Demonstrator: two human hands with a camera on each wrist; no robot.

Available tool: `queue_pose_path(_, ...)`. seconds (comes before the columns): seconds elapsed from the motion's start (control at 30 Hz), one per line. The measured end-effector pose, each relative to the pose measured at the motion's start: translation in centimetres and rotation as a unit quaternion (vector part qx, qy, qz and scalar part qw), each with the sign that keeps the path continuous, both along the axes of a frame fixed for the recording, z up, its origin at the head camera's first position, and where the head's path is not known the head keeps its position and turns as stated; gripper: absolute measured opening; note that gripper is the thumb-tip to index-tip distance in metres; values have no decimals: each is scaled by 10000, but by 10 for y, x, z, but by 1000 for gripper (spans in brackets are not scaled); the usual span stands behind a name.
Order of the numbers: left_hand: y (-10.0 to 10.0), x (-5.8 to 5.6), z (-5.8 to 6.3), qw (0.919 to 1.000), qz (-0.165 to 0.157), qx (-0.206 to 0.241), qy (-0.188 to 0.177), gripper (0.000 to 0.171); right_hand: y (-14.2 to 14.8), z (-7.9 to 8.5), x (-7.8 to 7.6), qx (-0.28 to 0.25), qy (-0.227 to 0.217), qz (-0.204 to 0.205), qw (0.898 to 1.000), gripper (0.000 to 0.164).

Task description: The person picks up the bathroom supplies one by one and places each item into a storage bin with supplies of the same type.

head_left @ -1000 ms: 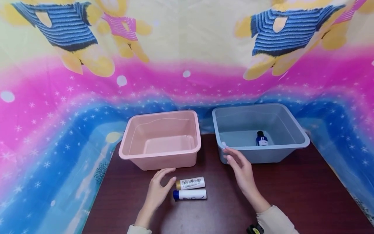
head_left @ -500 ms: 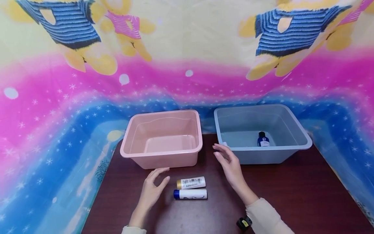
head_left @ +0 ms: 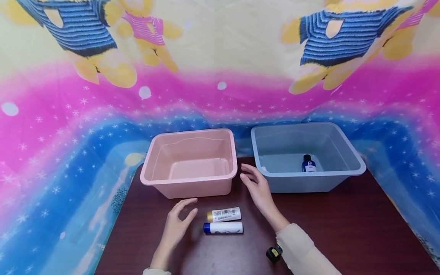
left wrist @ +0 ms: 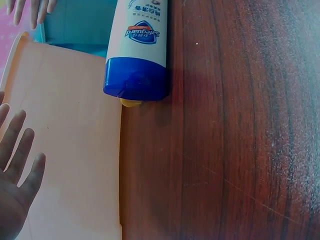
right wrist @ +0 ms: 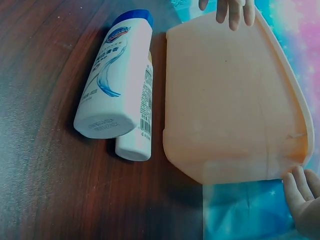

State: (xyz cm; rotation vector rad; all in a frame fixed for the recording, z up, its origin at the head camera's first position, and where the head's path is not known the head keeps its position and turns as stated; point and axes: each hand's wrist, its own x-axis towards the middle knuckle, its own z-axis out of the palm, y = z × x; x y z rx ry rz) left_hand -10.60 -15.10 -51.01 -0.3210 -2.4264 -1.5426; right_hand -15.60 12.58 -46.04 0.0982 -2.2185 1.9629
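Two bottles lie side by side on the table. One is white with a gold cap [head_left: 224, 214]; nearer me is a white Safeguard bottle [head_left: 225, 228] with a blue cap. My left hand [head_left: 176, 224] hovers to their left, in front of the pink tub, holding nothing, fingers loosely bent and thumb apart. Between the two tubs, beyond the bottles, my right hand [head_left: 257, 188] is raised with relaxed fingers and holds nothing. A dark blue bottle [head_left: 308, 164] with a black cap sits inside the grey-blue tub. A small white piece [head_left: 264, 169] shows at that tub's near left corner.
The pink tub [head_left: 192, 184] stands at the back left of the dark wooden table [head_left: 330, 229], and the grey-blue tub [head_left: 309, 184] at the back right. A printed cloth [head_left: 206, 91] hangs behind them. A black device [head_left: 274, 253] is at my right wrist.
My right hand has moved left, from the front of the grey-blue tub to the gap between the tubs. The left hand has drawn slightly away from the bottles, which stay put.
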Motion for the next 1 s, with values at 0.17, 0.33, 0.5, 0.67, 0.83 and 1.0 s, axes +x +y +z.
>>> queue_pose_path(0.17, -3, 2, 0, 9999, 39, 81, -93, 33, -6, -3, -11, -31, -104, 58, 9999, 44)
queue_pose_path(0.33, -4, 2, -1, 9998, 42, 56, -180, 32, -13, 0, -18, -105, -187, 31, 9998, 44)
queue_pose_path(0.5, -2, 3, -2, 9998, 32, 64, -198, 31, -20, 23, -12, -195, -301, 73, 9993, 45)
queue_pose_path(0.67, 3, 5, -5, 9997, -104, 36, -203, 31, -26, 27, -10, -205, -390, 37, 9990, 49)
queue_pose_path(0.83, 5, 7, -8, 9998, -112, 0, -178, 31, -29, 22, -11, -213, -314, -47, 9993, 47)
queue_pose_path(1.0, 7, 9, -10, 9999, -82, -75, -22, 32, -30, 19, -12, -218, -207, -4, 9995, 47)
